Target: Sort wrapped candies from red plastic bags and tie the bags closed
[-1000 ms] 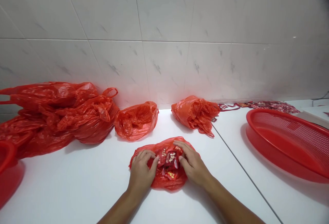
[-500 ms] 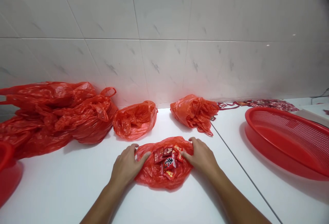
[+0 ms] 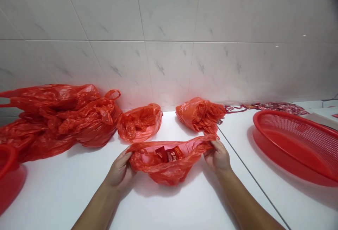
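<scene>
A red plastic bag [image 3: 169, 175] is stretched wide between my two hands at the middle of the white table. Its left rim is gripped by my left hand [image 3: 121, 168], fingers closed on the thin plastic. My right hand [image 3: 218, 155] pinches the opposite rim, a little higher. Down in the bag's mouth lie several small wrapped snack packets [image 3: 171, 154], red and dark red with printed lettering; the front wall of the bag hides their lower parts.
Against the tiled wall stand a crumpled open red bag [image 3: 139, 121], a bunched red bag [image 3: 199, 114] and a big heap of red bags [image 3: 60, 121]. A red basket [image 3: 293, 152] sits at right, a red tub [image 3: 10, 184] at left. A seam crosses the table [image 3: 250, 202].
My hands have moved apart and now grip the bag's edges, pulling its mouth wide and lifting the rim. The packets, earlier in plain view, are now partly hidden inside.
</scene>
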Tool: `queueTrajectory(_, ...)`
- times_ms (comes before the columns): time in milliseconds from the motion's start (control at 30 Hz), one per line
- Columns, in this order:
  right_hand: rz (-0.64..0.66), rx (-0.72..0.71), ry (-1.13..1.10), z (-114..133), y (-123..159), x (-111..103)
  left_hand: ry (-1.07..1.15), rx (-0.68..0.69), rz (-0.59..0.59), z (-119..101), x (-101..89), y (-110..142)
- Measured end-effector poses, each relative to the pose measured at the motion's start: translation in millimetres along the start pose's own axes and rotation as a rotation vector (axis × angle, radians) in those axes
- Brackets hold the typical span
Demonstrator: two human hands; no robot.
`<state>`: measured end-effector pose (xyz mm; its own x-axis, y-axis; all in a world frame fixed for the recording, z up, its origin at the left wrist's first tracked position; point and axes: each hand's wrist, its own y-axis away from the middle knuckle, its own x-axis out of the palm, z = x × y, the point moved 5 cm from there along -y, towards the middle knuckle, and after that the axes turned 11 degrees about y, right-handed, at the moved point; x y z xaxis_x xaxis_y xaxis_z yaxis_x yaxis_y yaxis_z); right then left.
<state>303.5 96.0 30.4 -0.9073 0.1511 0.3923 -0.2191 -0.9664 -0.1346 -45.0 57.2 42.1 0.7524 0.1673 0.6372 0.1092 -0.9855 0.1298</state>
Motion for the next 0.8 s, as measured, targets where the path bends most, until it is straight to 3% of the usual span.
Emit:
queueTrajectory(133, 0.0, -0.09, 0.083, 2, 2, -2, 0.142, 0.095, -0.133, -5, -6.3, -5)
queueTrajectory(267, -0.057, -0.079, 0.242, -3, 0, -9, 0.119, 0.208, -0.221, -8, -3.6, -10)
queueTrajectory(367, -0.004, -0.146, 0.212, 2, 2, -8, 0.119, 0.257, -0.256, -17, -7.8, -11)
queueTrajectory(567, 0.293, -0.062, -0.14, 9, 15, 12, 0.143, 0.261, 0.048, -33, 4.0, 2)
queueTrajectory(700, 0.346, 0.015, -0.289, 10, 21, 18, 0.153, 0.268, 0.232, -27, 27.3, 17)
queueTrajectory(800, 0.385, -0.002, -0.316, 16, 28, 25, 0.124, 0.277, 0.3, -13, 40.6, 29)
